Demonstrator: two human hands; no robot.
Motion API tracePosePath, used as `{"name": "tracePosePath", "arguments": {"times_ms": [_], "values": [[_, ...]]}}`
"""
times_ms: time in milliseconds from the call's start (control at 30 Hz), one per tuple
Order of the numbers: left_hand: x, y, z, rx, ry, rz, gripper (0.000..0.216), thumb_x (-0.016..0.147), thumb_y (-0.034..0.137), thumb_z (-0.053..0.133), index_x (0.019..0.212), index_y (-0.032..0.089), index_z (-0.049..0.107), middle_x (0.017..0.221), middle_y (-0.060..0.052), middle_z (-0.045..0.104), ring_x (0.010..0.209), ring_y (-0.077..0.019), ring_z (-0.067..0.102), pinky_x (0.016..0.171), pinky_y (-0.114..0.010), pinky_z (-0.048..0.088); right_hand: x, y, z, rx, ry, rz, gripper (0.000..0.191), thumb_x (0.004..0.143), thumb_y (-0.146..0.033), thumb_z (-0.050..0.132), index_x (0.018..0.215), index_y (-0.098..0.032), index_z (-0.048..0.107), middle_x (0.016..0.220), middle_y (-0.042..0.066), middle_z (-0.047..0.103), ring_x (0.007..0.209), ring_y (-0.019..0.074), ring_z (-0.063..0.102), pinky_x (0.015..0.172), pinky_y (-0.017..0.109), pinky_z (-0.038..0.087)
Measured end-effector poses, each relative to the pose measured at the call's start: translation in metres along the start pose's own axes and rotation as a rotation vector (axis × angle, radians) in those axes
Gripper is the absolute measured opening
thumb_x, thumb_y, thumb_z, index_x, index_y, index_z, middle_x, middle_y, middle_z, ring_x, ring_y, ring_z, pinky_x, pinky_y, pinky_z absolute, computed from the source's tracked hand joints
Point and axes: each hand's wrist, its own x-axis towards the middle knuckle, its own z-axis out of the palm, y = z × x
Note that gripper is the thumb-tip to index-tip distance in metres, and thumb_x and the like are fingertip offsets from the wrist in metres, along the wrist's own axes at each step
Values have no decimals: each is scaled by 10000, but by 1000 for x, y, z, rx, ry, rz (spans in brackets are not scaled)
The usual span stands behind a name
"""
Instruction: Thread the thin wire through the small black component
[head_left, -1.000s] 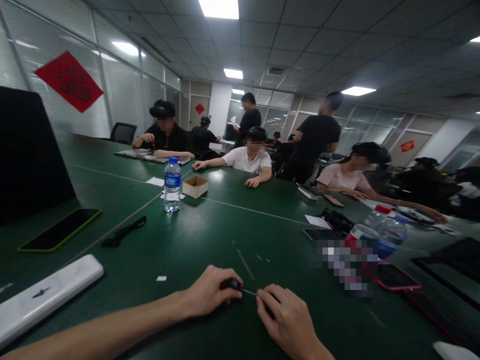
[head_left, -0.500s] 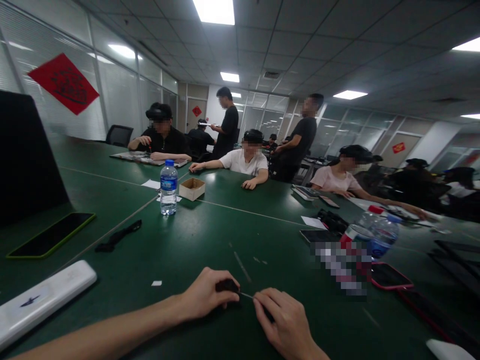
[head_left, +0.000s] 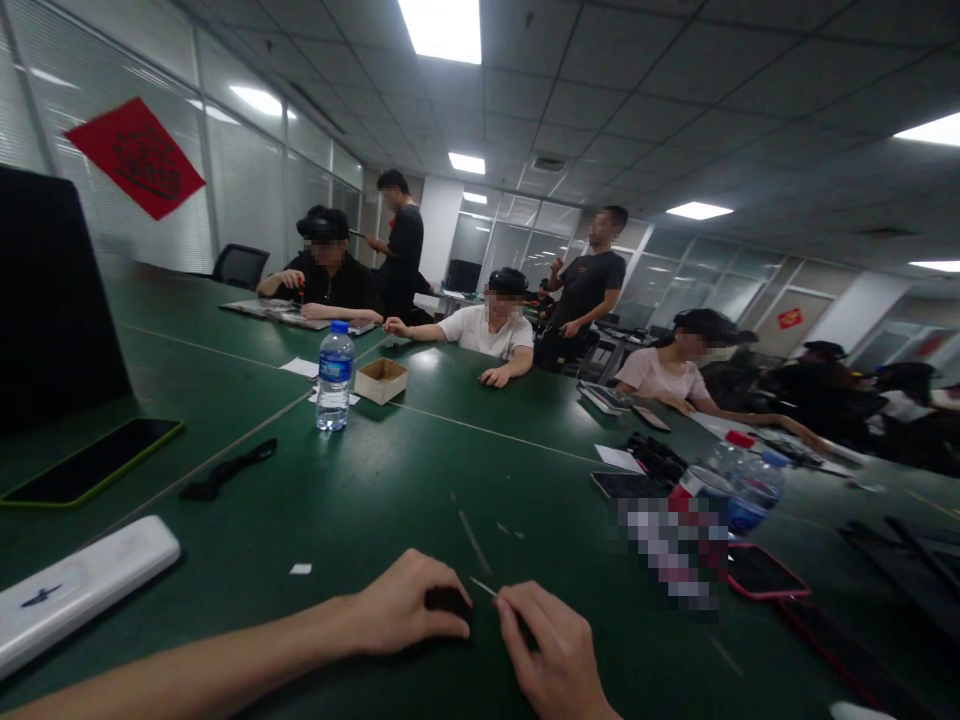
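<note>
My left hand (head_left: pixel 409 605) rests low over the green table, its fingers and thumb curled round a small dark object (head_left: pixel 448 600) whose kind I cannot make out. Just to the right, my right hand (head_left: pixel 551 640) pinches a thin, pale metallic rod (head_left: pixel 484 587) between thumb and fingertips. The rod's free tip points up and left, towards the left fingertips, with a small gap between. The part of the rod inside my right hand is hidden.
A white oblong case (head_left: pixel 90 590) and a green-edged phone (head_left: pixel 94 462) lie at left, with a black strap (head_left: pixel 229 470) beyond. A water bottle (head_left: pixel 334 378) stands by an open box (head_left: pixel 381 381). Bottles (head_left: pixel 756 490) and a pink-edged phone (head_left: pixel 769 572) are at right. People sit opposite.
The rod's tip has come away from my left hand and now shows free in my right hand. Two people standing in the background have shifted left.
</note>
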Motion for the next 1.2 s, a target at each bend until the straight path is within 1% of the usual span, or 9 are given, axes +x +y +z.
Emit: {"name": "tracePosePath", "arguments": {"times_ms": [67,133,233,367,500,700,867,1033,1200], "values": [[-1,3,-2,17,-7,3,308,786,423,673,990,194,700,823,-11,689,708,-134,604,630,-207,422,0,-2,1,1,-32,-6,181,909,-210,459,858,-191,632,777,27,640,689,120,592,630,226,435],[-1,5,-4,2,12,-24,300,810,420,646,995,187,691,821,-8,683,696,-126,596,617,-202,416,0,-2,1,-8,-46,1,188,907,-215,462,834,-193,633,770,26,636,689,120,588,632,227,431],[-1,5,-6,-35,39,-63,288,828,406,626,992,175,678,811,-5,672,692,-123,587,613,-200,419,1,0,1,-52,-55,32,198,910,-236,460,850,-190,644,787,30,636,689,118,583,636,226,424],[0,6,-7,-36,71,-87,275,830,371,625,1014,171,664,797,-1,650,676,-119,561,604,-205,414,3,4,0,-124,-112,29,237,916,-242,433,858,-186,656,784,32,633,658,109,563,618,224,400],[0,6,-8,-5,71,-78,273,812,337,647,1033,177,660,848,-8,655,705,-125,561,627,-218,421,3,4,-2,-167,-130,8,235,909,-222,430,884,-187,661,806,32,635,672,109,555,623,229,380],[0,4,-8,-17,85,-66,269,822,310,641,1069,207,656,947,-9,676,795,-142,598,706,-239,447,1,6,-1,-182,-128,-7,215,896,-208,444,879,-191,658,797,23,628,673,108,543,626,236,357],[0,3,-8,-27,69,-103,289,816,319,647,1080,201,646,941,-12,678,776,-146,602,694,-245,457,1,6,-1,-191,-152,14,208,887,-197,452,890,-191,660,808,24,627,672,109,530,620,240,340],[-1,0,-7,-21,55,-90,297,833,319,630,1110,213,636,1008,-18,674,848,-155,609,764,-261,463,2,4,-3,-187,-169,22,208,879,-184,458,897,-185,666,824,26,631,677,105,526,621,231,338],[-1,-1,-7,36,74,-72,291,854,325,607,1120,211,640,1004,-27,672,836,-153,605,748,-262,465,3,3,-5,-200,-185,29,211,875,-175,456,897,-186,666,817,19,624,666,102,521,607,228,332]]}}
